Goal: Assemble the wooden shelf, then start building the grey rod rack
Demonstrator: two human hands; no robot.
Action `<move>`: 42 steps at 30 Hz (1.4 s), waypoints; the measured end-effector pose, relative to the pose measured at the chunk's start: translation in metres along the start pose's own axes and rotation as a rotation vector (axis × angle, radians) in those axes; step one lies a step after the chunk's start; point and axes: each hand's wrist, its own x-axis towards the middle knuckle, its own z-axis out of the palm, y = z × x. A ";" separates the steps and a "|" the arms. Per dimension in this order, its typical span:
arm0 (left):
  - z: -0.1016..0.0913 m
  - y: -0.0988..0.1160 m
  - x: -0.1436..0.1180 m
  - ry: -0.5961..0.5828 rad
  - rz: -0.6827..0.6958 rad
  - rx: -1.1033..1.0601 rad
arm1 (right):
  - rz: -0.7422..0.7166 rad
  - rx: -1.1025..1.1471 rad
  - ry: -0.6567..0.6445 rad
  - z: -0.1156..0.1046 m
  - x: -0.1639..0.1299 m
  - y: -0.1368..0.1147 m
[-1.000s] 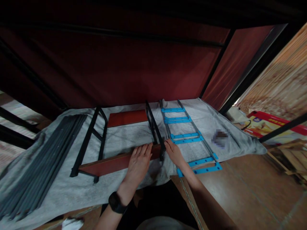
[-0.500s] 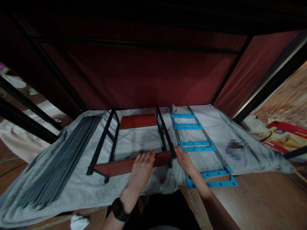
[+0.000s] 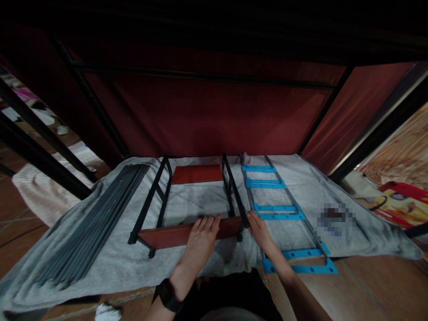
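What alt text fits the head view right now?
Left hand presses flat on a red-brown board between black metal frames; right hand touches the right frame. All lies on a grey cloth, blue brackets alongside.

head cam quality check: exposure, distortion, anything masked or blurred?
Head view: top of the frame is nearly black, the dark red panel dim; the grey cloth and both hands, left hand and right hand, are evenly lit, no glare. Wide-angle bending shows in the black frame bars at the edges. One pixelated patch masks something on the cloth. Hands and board look sharp.
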 end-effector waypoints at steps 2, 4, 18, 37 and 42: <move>-0.002 0.000 0.000 -0.010 0.006 -0.006 | 0.037 0.040 -0.016 0.000 -0.001 0.001; -0.005 -0.002 -0.001 -0.005 0.011 -0.006 | 0.049 0.027 -0.023 -0.002 -0.002 0.001; -0.095 -0.162 -0.012 0.210 -0.416 -0.436 | -0.096 -0.107 0.041 -0.037 0.080 -0.033; 0.024 -0.335 0.017 0.082 -1.096 -1.261 | -0.337 -0.666 -0.581 0.188 0.311 -0.070; 0.066 -0.350 0.039 0.076 -1.015 -1.230 | -0.331 -0.742 -0.569 0.234 0.345 -0.051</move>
